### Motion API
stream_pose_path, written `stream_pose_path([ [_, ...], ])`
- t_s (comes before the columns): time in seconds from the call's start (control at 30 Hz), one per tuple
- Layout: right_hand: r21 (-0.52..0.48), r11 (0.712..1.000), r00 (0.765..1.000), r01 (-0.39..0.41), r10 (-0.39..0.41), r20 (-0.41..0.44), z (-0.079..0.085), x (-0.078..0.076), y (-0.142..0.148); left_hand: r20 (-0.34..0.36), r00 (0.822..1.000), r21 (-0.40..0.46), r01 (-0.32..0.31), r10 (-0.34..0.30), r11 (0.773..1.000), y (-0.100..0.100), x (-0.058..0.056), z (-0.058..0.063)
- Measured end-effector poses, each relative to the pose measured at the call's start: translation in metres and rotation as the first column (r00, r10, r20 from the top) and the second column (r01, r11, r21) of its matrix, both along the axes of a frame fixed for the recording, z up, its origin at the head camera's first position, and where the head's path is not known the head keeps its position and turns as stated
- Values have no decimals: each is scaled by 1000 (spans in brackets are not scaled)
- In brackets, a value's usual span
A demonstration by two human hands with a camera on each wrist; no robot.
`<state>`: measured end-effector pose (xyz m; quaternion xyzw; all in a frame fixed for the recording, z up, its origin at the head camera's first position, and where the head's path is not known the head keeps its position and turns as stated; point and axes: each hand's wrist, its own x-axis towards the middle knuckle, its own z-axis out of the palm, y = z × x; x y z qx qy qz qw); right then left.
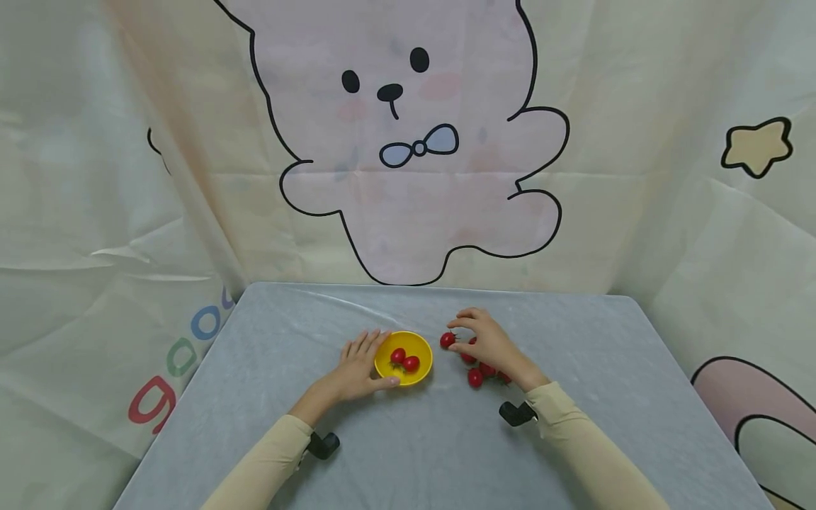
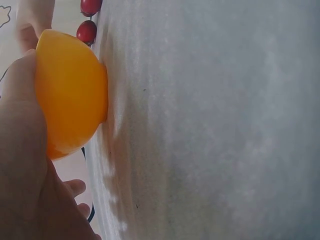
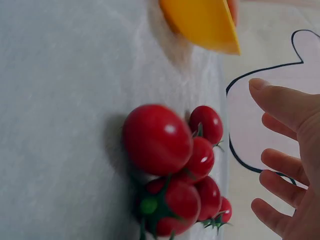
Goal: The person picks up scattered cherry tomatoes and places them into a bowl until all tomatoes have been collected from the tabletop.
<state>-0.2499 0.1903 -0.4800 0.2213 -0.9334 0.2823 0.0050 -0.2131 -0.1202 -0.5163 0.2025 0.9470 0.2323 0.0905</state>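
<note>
A yellow bowl (image 1: 421,377) with two cherry tomatoes (image 1: 411,364) in it sits on the cloth-covered table. My left hand (image 1: 358,370) holds its left side, thumb at the near rim and index finger at the far rim. In the left wrist view the bowl (image 2: 72,95) stands upright beside the thumb. Over the loose tomatoes to the right, my right hand (image 1: 487,341) has thumb and fingers apart, nearest to one cherry tomato (image 1: 448,341). The right wrist view shows nothing between that hand's (image 3: 300,165) fingers.
Several cherry tomatoes (image 3: 157,140) with green stems lie clustered right of the bowl, partly under the right hand in the head view. Grey-blue cloth covers the table (image 1: 408,453). A printed curtain (image 1: 408,212) hangs behind it.
</note>
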Motion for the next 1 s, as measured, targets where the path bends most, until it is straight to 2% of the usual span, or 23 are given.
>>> stream_pose_path([
  [0.2, 26, 999, 1000, 20, -20, -20, -7, -3, 4, 6, 1000, -5, -1, 1, 1000, 0, 0, 1],
  [0.47, 126, 992, 997, 15, -6, -77, -15, -11, 1, 8, 1000, -12, 3, -3, 1000, 0, 0, 0],
  [1.0, 219, 975, 997, 44, -30, -70, -33, -26, -8, -3, 1000, -8, 7, -7, 1000, -1, -1, -3],
])
